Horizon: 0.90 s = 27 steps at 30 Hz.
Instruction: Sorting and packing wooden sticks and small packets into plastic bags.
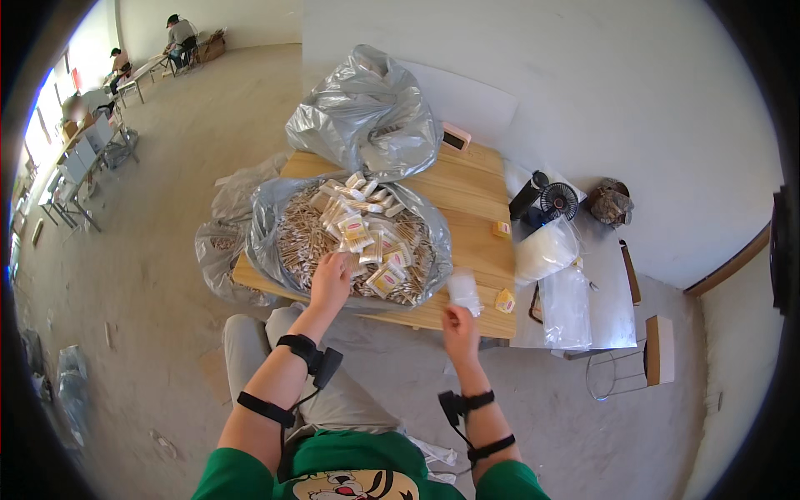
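Swabs [298, 218], loose and in great number, lie heaped in a grey sack [263, 218] on the table [468, 193]. Filled packets [357, 233] lie piled over the middle and far side of the heap; those look done. Plenty loose around and under them, so by my judgement much is left; no count possible. Two yellow pieces, one near [505, 301] and one farther off [501, 229], sit on the table right of the sack. Left hand [332, 282] reaches over the sack's near side, fingers bunched, tips down at the near edge of the packets with loose swabs close about; cannot tell whether they pinch anything. Right hand [459, 330] is outside the sack, at the table's front edge; fingers narrow, seemingly holding a clear bag [464, 291] by its lower end, blurred. Heap lies left of these fingers, apart from them.
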### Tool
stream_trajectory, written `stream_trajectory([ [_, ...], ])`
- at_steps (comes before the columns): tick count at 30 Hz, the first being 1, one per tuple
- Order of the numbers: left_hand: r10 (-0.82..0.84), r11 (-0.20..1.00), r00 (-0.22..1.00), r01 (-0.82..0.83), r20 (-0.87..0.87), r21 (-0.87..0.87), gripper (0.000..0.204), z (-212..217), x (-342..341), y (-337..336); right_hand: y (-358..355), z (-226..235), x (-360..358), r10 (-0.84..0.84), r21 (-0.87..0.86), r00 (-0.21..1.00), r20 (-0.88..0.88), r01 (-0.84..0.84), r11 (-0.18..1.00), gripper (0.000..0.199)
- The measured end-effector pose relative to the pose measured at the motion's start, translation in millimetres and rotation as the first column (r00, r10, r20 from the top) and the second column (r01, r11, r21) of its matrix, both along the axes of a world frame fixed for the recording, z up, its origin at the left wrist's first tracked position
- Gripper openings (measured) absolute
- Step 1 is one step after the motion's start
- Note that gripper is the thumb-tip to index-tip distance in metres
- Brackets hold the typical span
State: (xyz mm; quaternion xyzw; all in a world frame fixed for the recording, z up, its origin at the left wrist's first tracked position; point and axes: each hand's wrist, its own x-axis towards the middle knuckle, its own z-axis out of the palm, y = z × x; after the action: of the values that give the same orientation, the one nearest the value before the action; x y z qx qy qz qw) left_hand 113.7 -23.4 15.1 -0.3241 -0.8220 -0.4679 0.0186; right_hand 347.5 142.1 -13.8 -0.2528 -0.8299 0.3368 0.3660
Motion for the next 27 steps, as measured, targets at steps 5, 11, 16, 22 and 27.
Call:
stream_trajectory([
  [5,0.000,0.998,1.000,-0.002,0.026,0.065,0.019,-8.4,6.4,-1.8,-6.5,21.3,-95.4,-0.070,0.233,0.983,0.171,0.028,0.972,0.017],
  [11,-0.055,0.982,0.992,0.033,0.116,0.184,0.008,-20.0,7.6,-3.2,6.7,8.9,-127.8,-0.066,0.316,0.956,0.285,-0.029,0.948,0.011],
  [16,-0.338,0.922,0.856,0.216,0.391,0.323,0.021,-20.9,16.7,6.1,-25.8,42.1,-127.6,0.100,0.350,0.986,0.130,-0.140,0.926,0.008],
  [22,-0.389,0.918,0.607,0.194,0.693,0.345,0.027,28.6,29.1,4.4,-61.8,83.5,-107.1,0.219,0.471,0.964,0.151,-0.265,0.842,0.010],
  [27,-0.396,0.913,0.497,0.120,0.773,0.391,0.019,36.4,27.2,1.1,-66.7,89.7,-105.6,0.239,0.544,0.961,0.139,-0.275,0.793,0.015],
])
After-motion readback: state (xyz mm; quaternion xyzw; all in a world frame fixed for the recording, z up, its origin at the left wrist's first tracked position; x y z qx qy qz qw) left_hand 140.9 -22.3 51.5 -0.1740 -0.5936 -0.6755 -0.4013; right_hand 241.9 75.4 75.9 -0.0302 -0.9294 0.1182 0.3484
